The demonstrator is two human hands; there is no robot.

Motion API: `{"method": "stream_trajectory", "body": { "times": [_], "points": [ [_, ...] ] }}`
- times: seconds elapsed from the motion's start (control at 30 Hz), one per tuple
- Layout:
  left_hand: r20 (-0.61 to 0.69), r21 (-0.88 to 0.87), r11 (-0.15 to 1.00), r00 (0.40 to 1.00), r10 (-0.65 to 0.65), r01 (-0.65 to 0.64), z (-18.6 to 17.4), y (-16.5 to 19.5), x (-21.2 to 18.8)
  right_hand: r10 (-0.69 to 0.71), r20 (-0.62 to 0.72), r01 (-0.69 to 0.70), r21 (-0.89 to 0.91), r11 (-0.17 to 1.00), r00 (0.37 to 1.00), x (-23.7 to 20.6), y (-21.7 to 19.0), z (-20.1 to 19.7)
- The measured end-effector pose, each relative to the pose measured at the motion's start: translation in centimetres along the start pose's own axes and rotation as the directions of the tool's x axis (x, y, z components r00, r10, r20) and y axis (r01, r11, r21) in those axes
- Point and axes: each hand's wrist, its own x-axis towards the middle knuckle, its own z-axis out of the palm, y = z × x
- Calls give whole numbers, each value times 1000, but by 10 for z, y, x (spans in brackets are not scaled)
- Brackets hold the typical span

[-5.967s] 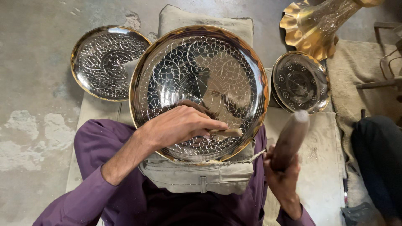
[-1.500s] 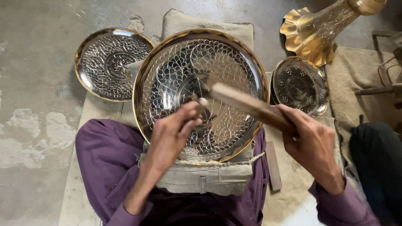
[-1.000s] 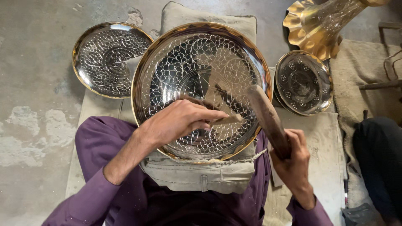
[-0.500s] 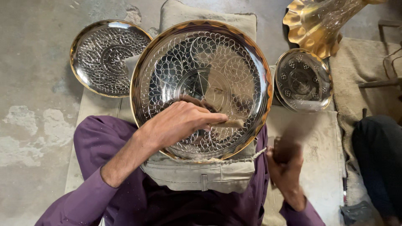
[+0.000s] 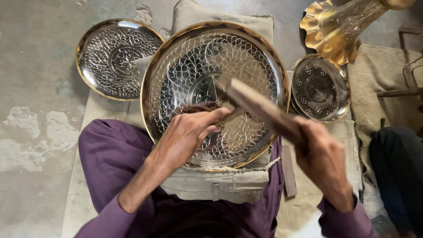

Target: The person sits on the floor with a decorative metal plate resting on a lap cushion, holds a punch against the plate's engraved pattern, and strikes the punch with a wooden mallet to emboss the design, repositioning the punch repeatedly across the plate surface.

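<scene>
A large round metal plate point(image 5: 246, 57) with an engraved leaf pattern and a gold rim rests on a cloth pad on my lap. My left hand point(image 5: 187, 134) lies on the plate's lower middle, fingers closed on a thin chisel point(image 5: 229, 118) pressed to the metal. My right hand point(image 5: 321, 156) grips the handle of a wooden mallet point(image 5: 260, 108). The mallet's head is blurred and sits over the chisel's top, near the plate's centre.
A smaller engraved plate point(image 5: 116, 57) lies at the upper left on the concrete floor. A small round dish point(image 5: 319, 87) sits to the right, with a fluted brass vessel point(image 5: 341, 26) above it. A flat tool point(image 5: 288, 169) lies by my right knee. Another person's dark trouser leg point(image 5: 396, 167) is at right.
My right hand has swung the mallet from low at the right up and over onto the chisel. My left hand has stayed on the plate with the chisel.
</scene>
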Motion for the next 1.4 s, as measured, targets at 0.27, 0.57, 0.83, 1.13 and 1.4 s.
{"method": "stream_trajectory", "body": {
  "times": [0.27, 0.57, 0.83, 1.13, 1.4],
  "points": [
    [-170, -222, 956, 958, -232, 192, 19, 5, -18, -237, 151, 262, -184, 947, 960, 65, -48, -41],
    [-415, -347, 906, 826, -382, 245, 50, 9, -39, -469, 257, 533, -334, 778, 845, 110, -74, -58],
    [-483, -337, 891, 756, -442, 305, 45, 17, -40, -592, 260, 638, -449, 626, 763, 120, -110, -61],
    [-459, -407, 848, 727, -511, 339, 33, 32, -39, -611, 131, 624, -208, 753, 781, 129, -129, -60],
    [-445, -440, 838, 732, -516, 323, 41, 25, -38, -471, 305, 558, -361, 747, 828, 123, -117, -63]
  ]
}}
